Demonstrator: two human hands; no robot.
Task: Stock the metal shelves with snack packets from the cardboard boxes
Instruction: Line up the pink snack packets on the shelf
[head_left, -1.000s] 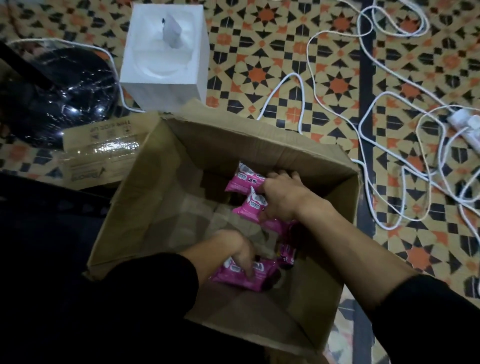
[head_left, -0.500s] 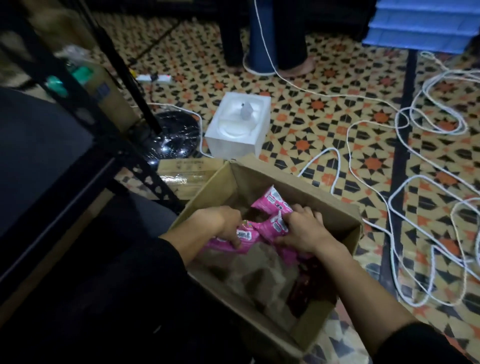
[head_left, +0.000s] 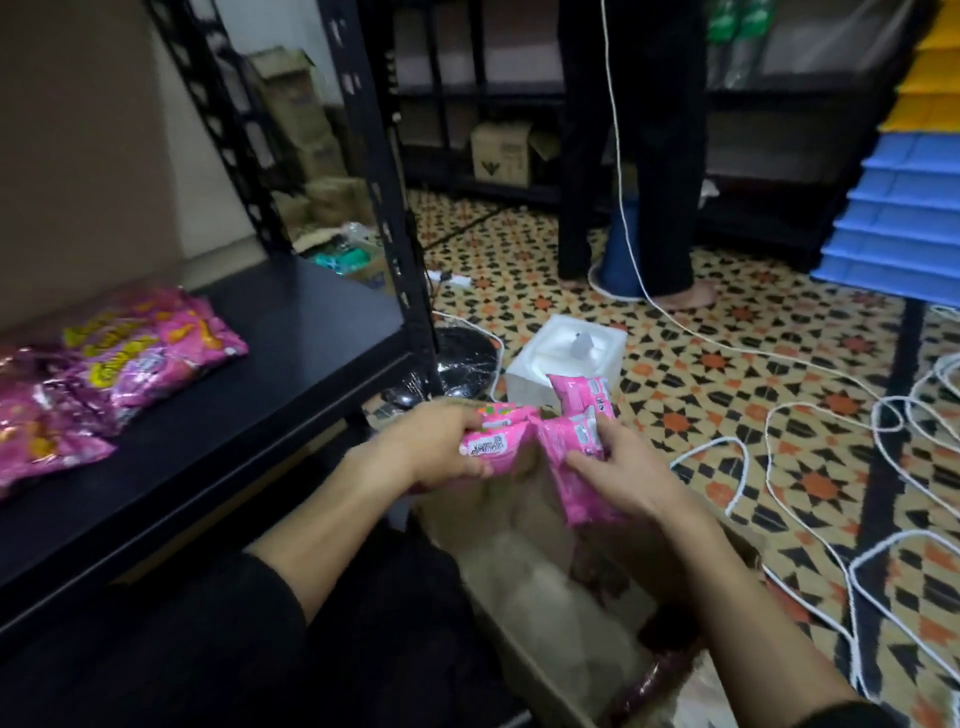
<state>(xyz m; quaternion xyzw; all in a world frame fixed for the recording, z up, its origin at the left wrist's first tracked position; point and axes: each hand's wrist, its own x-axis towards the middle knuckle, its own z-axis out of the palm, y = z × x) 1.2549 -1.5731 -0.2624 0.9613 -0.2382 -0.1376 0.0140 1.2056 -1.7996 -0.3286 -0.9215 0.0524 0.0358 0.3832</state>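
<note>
Nearest me, the box stands open on the floor under both forearms. Its inside is dim, and I can't tell what the dark red thing at its lower edge is. Above the box's far side, I see the left hand with fingers and thumb curled round some pink packets, a white label patch facing me. Just beside it, the right hand pinches a second bunch between thumb and curled fingers. One packet of that bunch sticks up past the fingertips, and another hangs down toward the box. The two bunches nearly touch in the middle, though I can't tell whether they are joined. To the left, at about hand height, runs the black shelf. Pink bags with yellow lettering lie flat at its left end — well apart from both hands. Past the hands, a white foam block sits on the floor beside the shelf's upright post. White cable loops loosely over the tiles to the right. Farther back, a person's legs in dark trousers stand barefoot — more cable runs down in front of them. A brown carton sits on a low rack behind, and stacked blue trays rise at the far right.
</note>
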